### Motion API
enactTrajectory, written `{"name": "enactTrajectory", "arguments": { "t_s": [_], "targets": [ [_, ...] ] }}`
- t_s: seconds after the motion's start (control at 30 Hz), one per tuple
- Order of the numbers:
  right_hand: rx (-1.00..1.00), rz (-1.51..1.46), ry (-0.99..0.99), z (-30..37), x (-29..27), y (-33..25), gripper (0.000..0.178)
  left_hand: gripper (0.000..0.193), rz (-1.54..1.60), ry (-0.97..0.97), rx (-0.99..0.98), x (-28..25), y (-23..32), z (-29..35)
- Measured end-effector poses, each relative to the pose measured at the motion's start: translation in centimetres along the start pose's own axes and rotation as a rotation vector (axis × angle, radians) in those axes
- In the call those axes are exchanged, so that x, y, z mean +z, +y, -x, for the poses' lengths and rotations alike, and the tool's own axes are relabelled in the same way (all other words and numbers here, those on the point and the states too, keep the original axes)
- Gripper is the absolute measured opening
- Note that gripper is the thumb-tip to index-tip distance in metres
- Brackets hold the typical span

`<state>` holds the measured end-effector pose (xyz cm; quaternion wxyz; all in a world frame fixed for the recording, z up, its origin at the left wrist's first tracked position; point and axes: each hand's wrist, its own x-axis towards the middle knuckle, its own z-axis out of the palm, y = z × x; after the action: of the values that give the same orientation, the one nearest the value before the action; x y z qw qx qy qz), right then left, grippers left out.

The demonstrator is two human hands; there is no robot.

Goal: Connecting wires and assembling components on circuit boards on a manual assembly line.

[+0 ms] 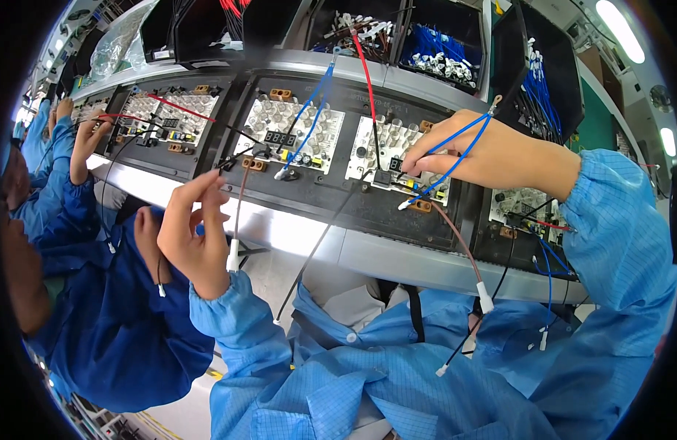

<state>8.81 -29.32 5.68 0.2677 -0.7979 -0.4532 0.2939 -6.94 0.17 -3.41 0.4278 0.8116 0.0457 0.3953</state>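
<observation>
My left hand (194,235) is raised before the second circuit board (316,125), thumb and forefinger pinched where a black wire (236,155) from that board reaches the fingertips. My right hand (474,150) reaches over the white circuit board (364,147) in front of me. Its fingers are closed together beside the small digit display; what they grip is hidden. A blue wire (456,170) with a ring terminal runs across this hand. A red wire (364,62) rises from the same board, while a brown wire (456,231) with a white connector (484,297) hangs off the edge.
Black bins of blue wires (441,55) and white-ended wires (357,33) stand behind the dark fixture trays (302,192). Another circuit board (522,205) lies at right. On my left, a co-worker in dark blue (126,315) sits close, with another person's hand (89,139) at a further board.
</observation>
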Motion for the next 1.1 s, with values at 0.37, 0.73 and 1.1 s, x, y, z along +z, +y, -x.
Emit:
{"name": "enactTrajectory", "arguments": {
  "t_s": [0.37,0.73,1.1],
  "targets": [
    [0.018,0.120,0.004,1.6,-0.4,-0.6,0.017,0.014,0.213,0.176,-0.002,2.7,-2.3,4.3],
    [-0.065,0.196,-0.038,1.2,-0.7,-0.8,0.018,0.012,0.084,0.116,0.061,1.9,-3.6,4.4],
    [-0.056,0.317,0.041,0.9,-0.3,-0.8,0.018,0.013,0.074,0.133,0.065,1.9,-3.4,4.2]
  ]
}}
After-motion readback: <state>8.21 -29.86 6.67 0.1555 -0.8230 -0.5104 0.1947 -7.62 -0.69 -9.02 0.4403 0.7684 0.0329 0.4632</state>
